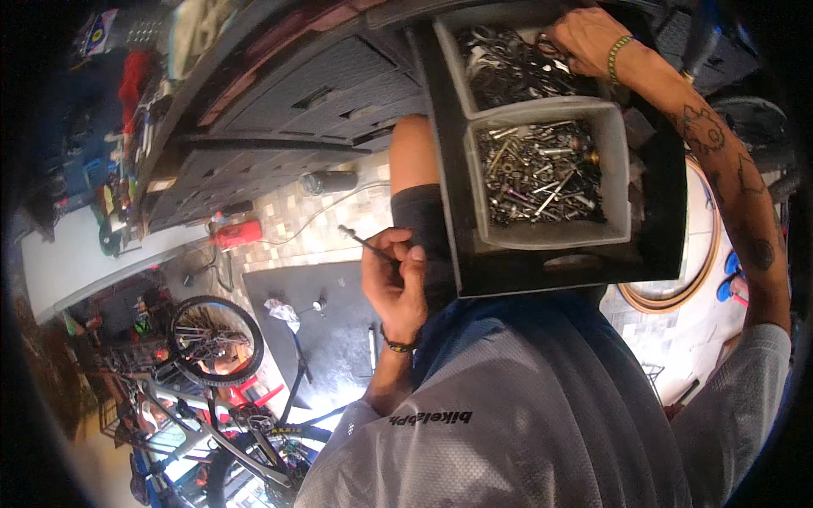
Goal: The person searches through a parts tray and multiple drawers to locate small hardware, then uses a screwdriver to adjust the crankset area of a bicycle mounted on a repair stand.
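My left hand is closed around a thin dark rod, held low and left of a black open drawer. The drawer holds two translucent bins. In the upper bin, full of jumbled dark small parts, my right hand reaches with curled fingers at the right end; what is in them I cannot make out. The lower bin holds a heap of bolts and small metal hardware. My bare knee shows just left of the drawer.
A dark cabinet with drawers spans the top left. Bicycles stand lower left beside a dark mat. A red object and black cylinder lie on the tiled floor. A tan-rimmed ring is at right.
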Motion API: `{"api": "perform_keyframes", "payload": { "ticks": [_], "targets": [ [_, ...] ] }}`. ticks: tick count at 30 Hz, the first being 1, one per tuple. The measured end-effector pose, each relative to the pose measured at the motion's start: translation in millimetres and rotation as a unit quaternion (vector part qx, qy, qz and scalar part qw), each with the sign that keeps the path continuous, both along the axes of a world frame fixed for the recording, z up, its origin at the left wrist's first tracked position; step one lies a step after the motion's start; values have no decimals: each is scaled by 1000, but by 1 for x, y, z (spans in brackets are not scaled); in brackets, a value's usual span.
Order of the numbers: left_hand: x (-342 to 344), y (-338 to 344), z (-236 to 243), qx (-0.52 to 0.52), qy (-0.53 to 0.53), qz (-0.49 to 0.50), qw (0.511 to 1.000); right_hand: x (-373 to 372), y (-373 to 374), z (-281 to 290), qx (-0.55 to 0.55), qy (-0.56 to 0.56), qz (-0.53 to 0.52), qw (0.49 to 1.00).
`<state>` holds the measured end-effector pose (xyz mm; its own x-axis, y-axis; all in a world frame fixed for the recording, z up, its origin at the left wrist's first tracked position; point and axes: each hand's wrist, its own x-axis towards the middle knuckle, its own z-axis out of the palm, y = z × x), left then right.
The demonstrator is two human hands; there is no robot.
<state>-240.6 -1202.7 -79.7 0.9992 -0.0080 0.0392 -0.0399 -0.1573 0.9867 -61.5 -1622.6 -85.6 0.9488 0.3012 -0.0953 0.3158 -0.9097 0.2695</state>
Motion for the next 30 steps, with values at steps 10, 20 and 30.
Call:
{"api": "perform_keyframes", "payload": {
  "ticks": [10,20,30],
  "targets": [
    [10,-17,5,-5,-20,-16,1000,-16,8,32,237,-50,-19,970],
    [15,-16,-2,19,-23,-22,999,-17,-3,27,361,-53,-57,929],
    [16,-10,-6,7,7,3,1000,-18,11,18,215,-72,49,973]
  ]
}}
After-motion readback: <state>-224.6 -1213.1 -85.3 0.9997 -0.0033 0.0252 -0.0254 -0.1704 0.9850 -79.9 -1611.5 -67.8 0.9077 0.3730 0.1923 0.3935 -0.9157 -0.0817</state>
